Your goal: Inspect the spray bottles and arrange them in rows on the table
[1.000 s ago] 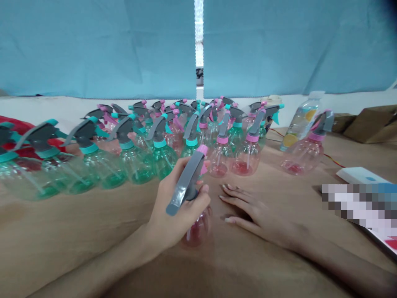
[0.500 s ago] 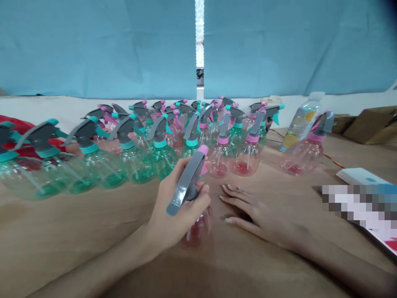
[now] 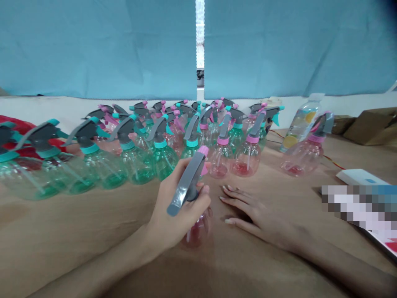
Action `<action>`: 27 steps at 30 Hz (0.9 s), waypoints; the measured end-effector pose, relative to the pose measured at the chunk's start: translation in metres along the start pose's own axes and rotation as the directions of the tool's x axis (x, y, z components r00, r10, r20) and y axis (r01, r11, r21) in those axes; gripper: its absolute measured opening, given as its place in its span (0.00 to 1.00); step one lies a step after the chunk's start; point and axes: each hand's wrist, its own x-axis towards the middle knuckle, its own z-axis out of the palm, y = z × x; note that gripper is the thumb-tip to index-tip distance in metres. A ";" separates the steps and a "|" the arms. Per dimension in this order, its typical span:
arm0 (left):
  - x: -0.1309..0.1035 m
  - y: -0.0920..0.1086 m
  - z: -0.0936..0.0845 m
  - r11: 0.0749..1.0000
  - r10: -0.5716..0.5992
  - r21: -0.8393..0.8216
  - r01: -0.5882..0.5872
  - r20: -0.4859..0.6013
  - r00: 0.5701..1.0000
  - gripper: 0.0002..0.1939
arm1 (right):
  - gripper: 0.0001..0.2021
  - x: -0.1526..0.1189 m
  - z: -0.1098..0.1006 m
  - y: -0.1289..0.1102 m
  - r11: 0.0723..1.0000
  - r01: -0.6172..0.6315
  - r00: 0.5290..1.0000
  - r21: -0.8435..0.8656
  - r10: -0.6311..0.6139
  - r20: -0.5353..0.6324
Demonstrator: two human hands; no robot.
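Blue cloth (image 3: 99, 49) hangs behind, divided by a bright vertical strip. Desk (image 3: 102, 231) fills the lower view, brown-topped. Spray bottles (image 3: 138, 167), green and pink, crowd its far side in uneven rows that run out to the left edge; grey heads, teal or pink collars. Cardboard box (image 3: 372, 124) sits toward the far right corner. Clear bottle (image 3: 302, 120) with lemon-slice print: nearer mid-desk than the box, just behind a lone pink spray bottle (image 3: 302, 157). Held spray bottle (image 3: 200, 231), pink: mid-width, toward the near edge, in front of the rows; base contact with desk uncertain. Left hand (image 3: 180, 223): wrapped around its neck, thumb nearest the viewer. Right hand (image 3: 252, 211): palm down on the desk, fingers spread, holding nothing, near the held bottle's right. Pink nozzle (image 3: 203, 150) points toward the far edge.
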 end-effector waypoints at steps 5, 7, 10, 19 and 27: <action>0.001 0.001 0.000 1.000 -0.005 0.008 0.005 0.011 1.000 0.15 | 0.28 0.000 -0.001 0.000 0.999 0.005 0.999 -0.044 -0.003 0.040; 0.000 0.002 0.000 1.000 -0.008 0.006 0.008 0.009 1.000 0.15 | 0.28 0.000 -0.002 0.000 0.999 0.003 0.999 -0.052 -0.001 0.045; -0.001 0.002 -0.001 1.000 -0.029 0.005 0.028 0.016 0.999 0.16 | 0.28 0.000 -0.001 0.000 0.999 -0.006 0.999 -0.043 0.008 0.048; 0.007 0.009 -0.006 0.998 0.066 0.017 -0.067 0.066 0.996 0.09 | 0.27 0.000 -0.001 0.000 1.000 -0.010 1.000 0.027 0.010 0.019; 0.006 0.011 -0.010 0.997 0.053 0.058 -0.057 0.060 0.997 0.06 | 0.26 0.000 0.000 0.000 0.998 0.001 1.000 0.061 0.000 -0.012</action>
